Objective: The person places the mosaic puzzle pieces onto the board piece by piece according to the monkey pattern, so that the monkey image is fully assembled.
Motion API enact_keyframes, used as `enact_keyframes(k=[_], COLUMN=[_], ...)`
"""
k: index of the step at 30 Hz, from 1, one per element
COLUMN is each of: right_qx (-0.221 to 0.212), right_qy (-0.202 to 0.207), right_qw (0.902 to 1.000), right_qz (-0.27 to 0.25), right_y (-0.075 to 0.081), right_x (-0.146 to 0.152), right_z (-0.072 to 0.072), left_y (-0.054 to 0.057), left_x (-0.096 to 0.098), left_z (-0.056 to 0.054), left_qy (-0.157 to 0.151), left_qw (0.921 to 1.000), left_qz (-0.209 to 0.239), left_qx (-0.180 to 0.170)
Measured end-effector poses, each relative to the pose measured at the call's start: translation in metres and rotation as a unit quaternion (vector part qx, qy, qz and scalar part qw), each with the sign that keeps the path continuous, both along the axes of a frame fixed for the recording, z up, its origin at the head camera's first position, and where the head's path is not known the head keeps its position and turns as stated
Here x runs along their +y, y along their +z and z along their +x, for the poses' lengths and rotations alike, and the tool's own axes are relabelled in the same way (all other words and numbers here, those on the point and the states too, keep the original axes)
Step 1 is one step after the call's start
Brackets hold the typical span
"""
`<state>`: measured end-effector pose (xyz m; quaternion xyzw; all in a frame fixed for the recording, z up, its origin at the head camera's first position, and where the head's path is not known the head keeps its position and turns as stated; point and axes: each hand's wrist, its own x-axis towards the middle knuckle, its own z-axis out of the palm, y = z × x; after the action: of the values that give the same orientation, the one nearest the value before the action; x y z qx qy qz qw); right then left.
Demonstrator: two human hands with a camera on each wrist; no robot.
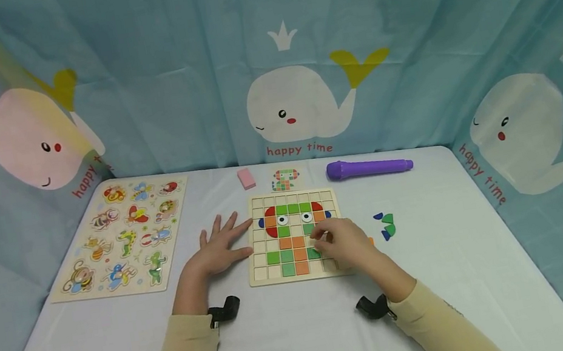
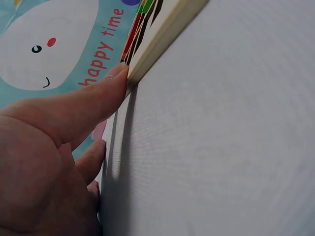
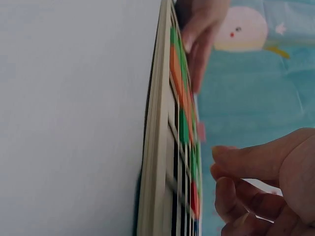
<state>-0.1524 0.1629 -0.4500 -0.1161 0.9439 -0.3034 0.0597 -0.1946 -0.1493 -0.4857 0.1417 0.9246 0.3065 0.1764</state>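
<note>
A square wooden grid board (image 1: pixel 264 274) lies on the table, with green, orange, red and blue tiles forming a figure with two eye pieces. My left hand (image 1: pixel 220 251) is spread flat at its left side. In the left wrist view, the thumb (image 2: pixel 106 91) touches the board's edge. My right hand (image 1: pixel 340 241) hovers over the board's right part, beside a green tile (image 1: pixel 313 253). Its thumb and index fingertips (image 3: pixel 222 153) meet in the right wrist view, with nothing showing between them; the other fingers curl under.
A wooden insect puzzle (image 1: pixel 173 257) lies left. Behind the board are a pink block (image 1: pixel 246 178), a small pattern card (image 1: pixel 285 180) and a purple microphone-shaped toy (image 1: pixel 368 167). Loose blue and green pieces (image 1: pixel 389 229) lie right, with an orange piece (image 1: pixel 372 241) partly behind my right hand.
</note>
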Motion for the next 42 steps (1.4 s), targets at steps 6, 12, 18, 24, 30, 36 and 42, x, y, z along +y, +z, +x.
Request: enact_keyframes(k=[6,12,18,24,30,36,42], right_qx=[-0.003,-0.007,0.002,-0.027,-0.052,-0.058,-0.052], right_qy=[-0.037,-0.063,-0.086,-0.133,-0.128,-0.124,-0.119], right_qw=[0.9992,0.9980,0.9963,0.9907,0.9904,0.9905,0.9915], right_qz=[0.013,0.007,0.003,-0.015,-0.005,0.001,0.001], right_y=[0.004,0.004,0.001,-0.002,-0.013,-0.018,-0.015], right_x=[0.035,0.066,0.104,0.144,0.163,0.172,0.168], right_z=[0.005,0.005,-0.001,-0.013,-0.024,-0.030,-0.032], left_y=[0.001,0.002,0.002,0.001,-0.001,0.001,0.000], left_x=[0.000,0.001,0.001,0.001,-0.001,0.000,-0.001], left_z=[0.000,-0.001,0.000,-0.001,-0.002,-0.002,-0.001], left_qy=[-0.003,-0.003,-0.005,-0.005,-0.004,-0.003,-0.004], left_qw=[1.0000,1.0000,1.0000,1.0000,0.9999,1.0000,1.0000], left_qz=[-0.002,-0.003,0.000,-0.003,-0.010,-0.001,-0.003], left_qx=[-0.001,-0.002,-0.002,-0.005,-0.005,-0.004,-0.004])
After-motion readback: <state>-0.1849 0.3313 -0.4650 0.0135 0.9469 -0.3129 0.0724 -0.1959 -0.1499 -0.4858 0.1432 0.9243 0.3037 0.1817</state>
